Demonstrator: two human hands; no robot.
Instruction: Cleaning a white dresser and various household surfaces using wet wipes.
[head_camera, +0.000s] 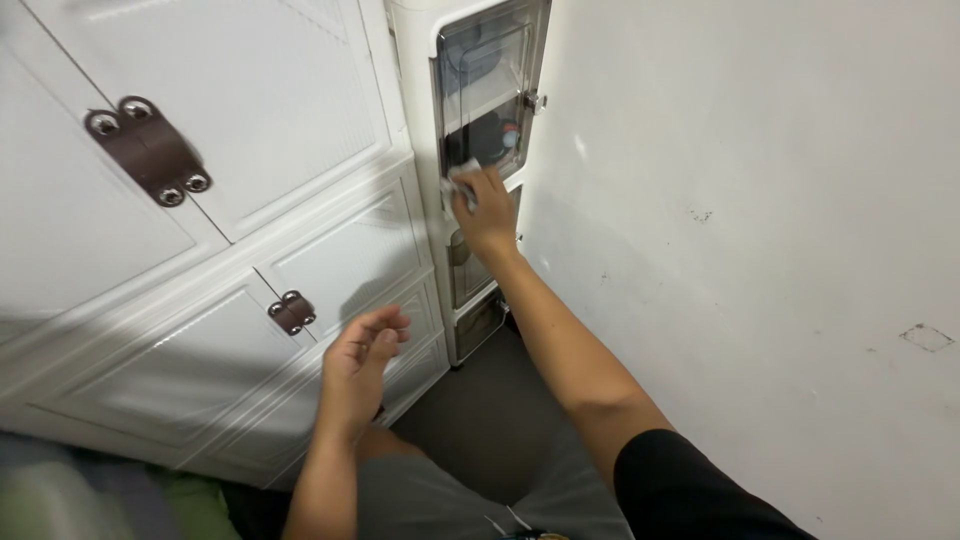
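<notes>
My right hand (485, 212) reaches out to a narrow white storage tower (422, 120) with clear-fronted drawers. Its fingers are closed on a small white cloth or wipe (458, 180) pressed against the frame between two drawers. The upper clear drawer front (490, 75) shows dark items inside. My left hand (362, 362) hovers in front of the white cabinet, fingers loosely curled and apart, holding nothing. It is nearest the brown strap latch (292, 311) on a lower cabinet door.
A white panelled cabinet (200, 250) fills the left, with a second brown latch (148, 150) higher up. A white wall (750, 250) with scuff marks stands on the right. Dark floor (490, 410) lies between. My grey shorts (450, 500) show at the bottom.
</notes>
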